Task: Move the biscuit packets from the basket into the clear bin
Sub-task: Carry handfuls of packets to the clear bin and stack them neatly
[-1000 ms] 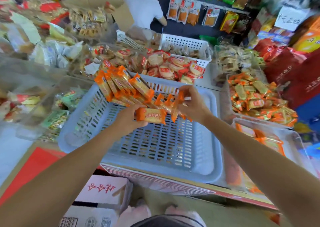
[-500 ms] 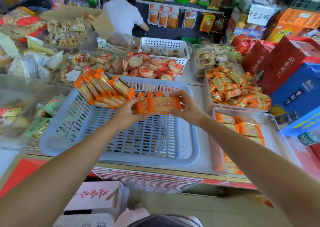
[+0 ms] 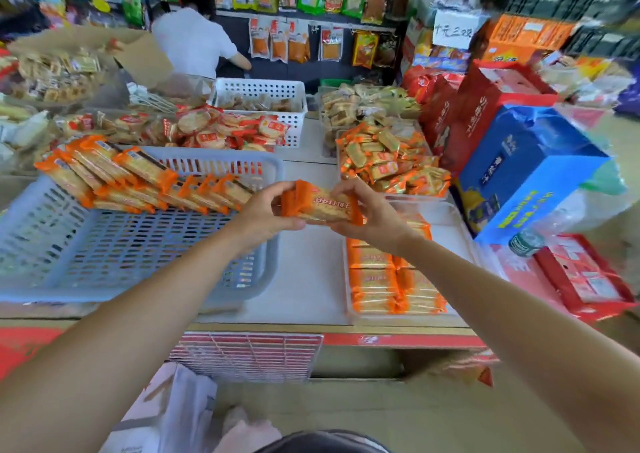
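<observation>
A small stack of orange biscuit packets (image 3: 320, 205) is held between my left hand (image 3: 265, 212) and my right hand (image 3: 372, 212), each gripping one end. The stack hangs above the gap between the blue-grey basket (image 3: 266, 251) and the clear bin (image 3: 453, 222). More orange packets (image 3: 138, 179) lean in a row along the basket's far side. In the bin, several packets (image 3: 391, 283) lie flat in rows at its near end.
Another clear bin heaped with orange and gold snacks (image 3: 391, 160) stands behind the target bin. A blue carton (image 3: 519, 175) and red boxes (image 3: 585, 279) crowd the right. A white basket (image 3: 259, 92) and a person in white (image 3: 194, 42) are at the back.
Both hands have lifted the packets out of the basket, squared them into a stack and carried them right, past the basket's right rim toward the clear bin.
</observation>
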Tool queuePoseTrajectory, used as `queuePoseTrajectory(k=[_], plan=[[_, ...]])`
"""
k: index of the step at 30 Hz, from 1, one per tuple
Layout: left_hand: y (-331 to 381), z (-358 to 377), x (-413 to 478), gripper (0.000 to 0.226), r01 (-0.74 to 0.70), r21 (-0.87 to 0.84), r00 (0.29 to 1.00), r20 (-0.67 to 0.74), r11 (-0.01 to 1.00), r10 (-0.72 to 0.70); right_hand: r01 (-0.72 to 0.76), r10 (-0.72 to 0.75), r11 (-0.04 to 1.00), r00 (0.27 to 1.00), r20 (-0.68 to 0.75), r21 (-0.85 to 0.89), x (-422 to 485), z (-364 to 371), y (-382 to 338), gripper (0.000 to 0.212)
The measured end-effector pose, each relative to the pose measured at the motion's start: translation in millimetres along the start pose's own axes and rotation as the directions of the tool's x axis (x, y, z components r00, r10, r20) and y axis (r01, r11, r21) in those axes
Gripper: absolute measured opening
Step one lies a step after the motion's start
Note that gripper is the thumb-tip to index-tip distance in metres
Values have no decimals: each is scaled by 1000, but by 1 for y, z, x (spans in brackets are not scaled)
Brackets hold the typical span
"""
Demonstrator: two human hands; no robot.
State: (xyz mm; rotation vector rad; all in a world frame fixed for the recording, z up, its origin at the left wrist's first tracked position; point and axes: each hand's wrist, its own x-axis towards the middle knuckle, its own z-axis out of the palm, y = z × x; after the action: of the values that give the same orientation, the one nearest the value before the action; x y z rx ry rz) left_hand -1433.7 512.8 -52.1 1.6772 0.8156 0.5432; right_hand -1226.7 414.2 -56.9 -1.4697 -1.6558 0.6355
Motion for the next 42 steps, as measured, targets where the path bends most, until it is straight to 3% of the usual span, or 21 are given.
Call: queuePoseTrajectory(k=[9,13,15,18,23,25,28,33,38,42], plan=[[10,134,11,82,47,-177,987,159,983,-19,-79,64,983,994,-94,-167,-90,-80,49,46],[-3,169,22,74,111,-135,985,145,985,-92,-135,122,969,990,-77,-207,-113,-91,68,48],[-9,178,27,70,133,-68,978,173,989,-120,-196,183,958,980,-80,-209,-119,-93,79,48],[-19,185,35,67,59,190,979,179,980,-94,-265,250,943,963,-97,-203,-121,-94,97,46],[-56,176,56,54,-129,628,992,80,767,100,-338,322,912,941,-104,-233,-104,-90,127,43],[-68,174,67,52,-132,667,989,36,733,145,-356,343,903,935,-94,-243,-91,-88,139,43],[-78,177,83,59,-50,696,998,2,716,67,-358,344,895,934,-97,-265,-64,-88,154,43],[-105,175,114,78,-29,725,999,11,688,31,-379,367,874,925,-98,-304,-17,-81,180,46],[-122,176,129,79,38,678,999,-47,734,-8,-261,280,868,960,-19,-423,12,-65,205,46],[-127,179,128,67,43,661,997,-73,749,7,-146,169,865,986,4,-480,17,-53,221,45]])
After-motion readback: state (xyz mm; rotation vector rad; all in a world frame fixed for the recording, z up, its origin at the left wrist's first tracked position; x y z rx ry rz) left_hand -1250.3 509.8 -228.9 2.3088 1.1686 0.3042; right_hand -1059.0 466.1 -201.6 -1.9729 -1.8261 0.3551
